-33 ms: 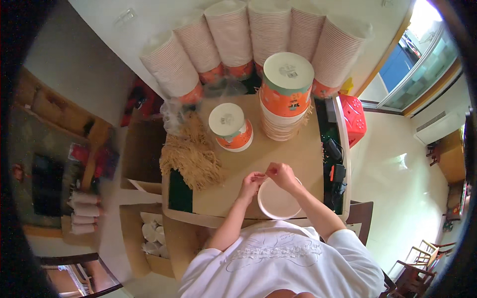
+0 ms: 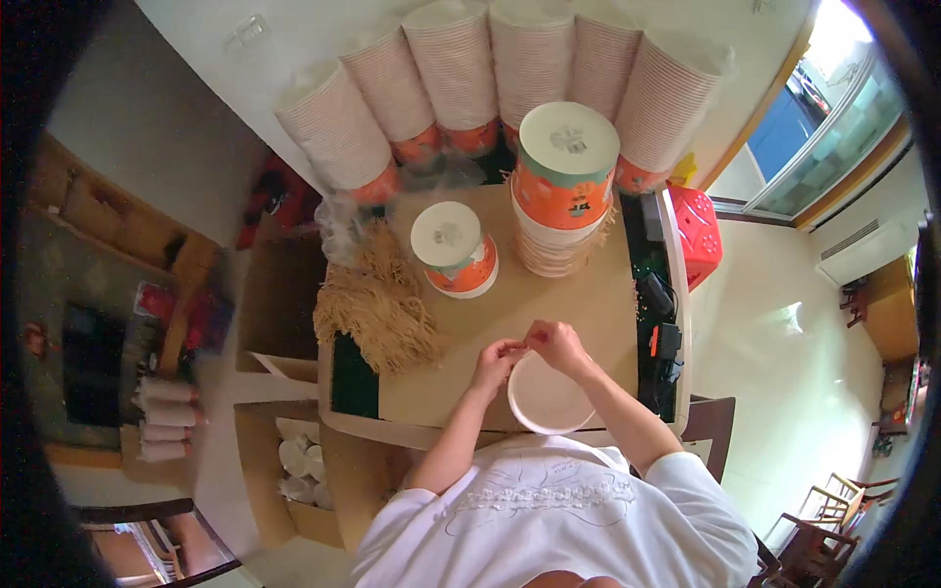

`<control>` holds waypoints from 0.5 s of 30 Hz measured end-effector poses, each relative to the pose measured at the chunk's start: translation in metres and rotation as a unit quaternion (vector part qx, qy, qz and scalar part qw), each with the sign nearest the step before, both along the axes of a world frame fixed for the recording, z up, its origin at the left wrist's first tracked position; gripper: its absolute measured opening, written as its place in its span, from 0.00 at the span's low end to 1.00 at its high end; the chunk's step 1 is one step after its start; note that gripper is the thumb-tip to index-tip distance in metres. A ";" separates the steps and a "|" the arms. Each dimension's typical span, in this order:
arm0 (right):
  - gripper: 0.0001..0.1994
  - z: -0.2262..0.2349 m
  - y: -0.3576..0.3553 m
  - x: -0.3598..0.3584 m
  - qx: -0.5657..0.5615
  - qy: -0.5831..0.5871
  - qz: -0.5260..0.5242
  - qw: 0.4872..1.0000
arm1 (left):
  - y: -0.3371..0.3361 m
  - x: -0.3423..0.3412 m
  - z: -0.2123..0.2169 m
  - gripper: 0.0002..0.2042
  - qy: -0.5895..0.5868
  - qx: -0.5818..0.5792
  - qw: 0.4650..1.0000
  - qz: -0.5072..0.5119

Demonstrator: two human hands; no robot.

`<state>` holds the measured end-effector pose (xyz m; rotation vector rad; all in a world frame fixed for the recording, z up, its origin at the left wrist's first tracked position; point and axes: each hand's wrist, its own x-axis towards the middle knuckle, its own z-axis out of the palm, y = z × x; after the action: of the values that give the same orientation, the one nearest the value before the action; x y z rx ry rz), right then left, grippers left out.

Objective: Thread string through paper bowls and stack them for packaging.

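Observation:
Both my hands meet at the far rim of a white round paper tub (image 2: 551,400), which sits open end up at the table's near edge. My left hand (image 2: 498,363) is closed in a pinch by the tub's far left rim. Just right of it, my right hand (image 2: 555,345) is also closed, fingertips pressed together over the rim. What the fingers hold is too small to make out. Beyond them stands a short upturned orange paper tub (image 2: 461,263). A taller stack of upturned orange tubs (image 2: 567,191) rises to its right.
Tan paper strips (image 2: 377,314) lie in a heap at the table's left. Several tall stacks of white cups (image 2: 534,64) line the wall. Black devices (image 2: 665,341) lie along the right edge, near a red stool (image 2: 694,235). An open cardboard box (image 2: 257,461) stands lower left.

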<state>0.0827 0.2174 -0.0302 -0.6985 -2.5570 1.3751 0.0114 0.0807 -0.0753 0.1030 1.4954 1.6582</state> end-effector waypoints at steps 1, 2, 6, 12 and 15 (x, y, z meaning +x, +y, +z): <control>0.04 0.001 0.002 0.001 -0.014 0.009 0.014 1.000 | 0.002 0.001 -0.003 0.08 -0.005 0.033 0.999 -0.003; 0.04 0.001 0.005 0.002 -0.027 0.017 0.024 0.999 | 0.006 0.001 0.001 0.08 -0.006 0.033 0.999 -0.004; 0.04 -0.010 0.010 0.003 -0.067 0.017 0.015 0.998 | 0.017 0.006 0.007 0.05 0.132 -0.051 0.989 -0.051; 0.11 -0.022 0.026 0.000 -0.214 0.035 -0.127 0.968 | 0.016 0.009 0.000 0.04 0.261 -0.096 0.959 -0.057; 0.16 -0.005 0.027 -0.005 -0.067 -0.100 -0.060 0.991 | 0.014 0.010 -0.007 0.03 0.266 -0.099 0.958 -0.043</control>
<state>0.0777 0.2441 -0.0355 -1.0449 -2.5352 1.5187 0.0215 0.0951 -0.0823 0.5319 2.0169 1.4655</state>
